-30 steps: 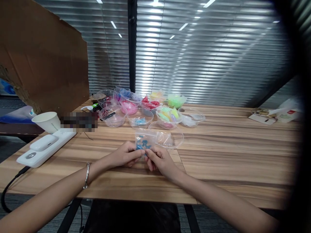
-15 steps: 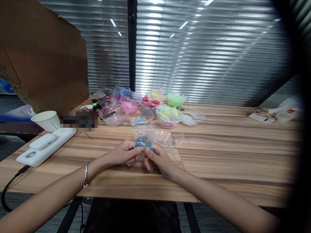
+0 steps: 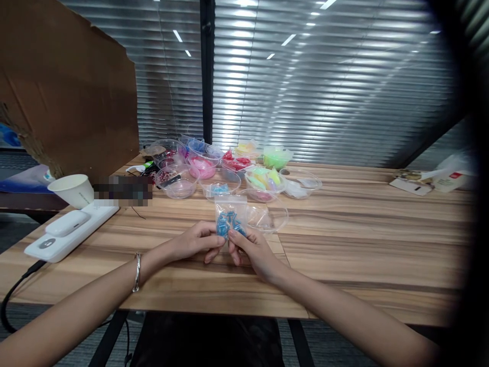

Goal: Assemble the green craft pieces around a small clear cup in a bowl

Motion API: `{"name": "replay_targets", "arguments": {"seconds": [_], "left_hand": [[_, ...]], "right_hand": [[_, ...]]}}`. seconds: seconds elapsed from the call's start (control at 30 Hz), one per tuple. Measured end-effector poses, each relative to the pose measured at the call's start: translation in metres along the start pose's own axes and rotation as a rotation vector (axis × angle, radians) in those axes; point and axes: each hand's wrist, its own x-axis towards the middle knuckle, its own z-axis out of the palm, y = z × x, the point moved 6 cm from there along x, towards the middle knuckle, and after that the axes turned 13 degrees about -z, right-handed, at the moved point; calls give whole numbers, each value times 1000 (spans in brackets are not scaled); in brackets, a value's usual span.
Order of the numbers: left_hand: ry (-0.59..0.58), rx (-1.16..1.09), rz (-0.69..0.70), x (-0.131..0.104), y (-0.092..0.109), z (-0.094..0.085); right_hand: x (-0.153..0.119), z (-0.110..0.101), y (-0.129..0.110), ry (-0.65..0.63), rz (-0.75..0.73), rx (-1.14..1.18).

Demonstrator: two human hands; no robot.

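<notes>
Pinching a clear bag (image 3: 230, 220) of seemingly blue beads, left hand (image 3: 199, 242) and right hand (image 3: 252, 251) gripped its lower edge, just before the empty bowl (image 3: 267, 218).

No legible text anywhere. Small green print on the side of the white paper cup (image 3: 72, 189) — too blurred to read. A red patch, perhaps a logo, on the white package (image 3: 453, 178) at the far right of the table (image 3: 362, 244) — not readable. A round grey mark on the white device (image 3: 64, 230) beside the cup, shape unclear. A pixelated strip next to the cup, content hidden. No numbers, brands or signs decipherable.
</notes>
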Motion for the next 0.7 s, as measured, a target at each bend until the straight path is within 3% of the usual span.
{"name": "replay_targets", "arguments": {"seconds": [0.4,0.57,0.7], "left_hand": [[119,-38,-64,1,-1,-2],[158,-181,-11,1,1,-7],[171,-205,15,1,0,-10]], "right_hand": [[1,3,3,-2,16,39],[-1,8,5,-91,16,127],[-1,3,-1,-43,-31,33]]}}
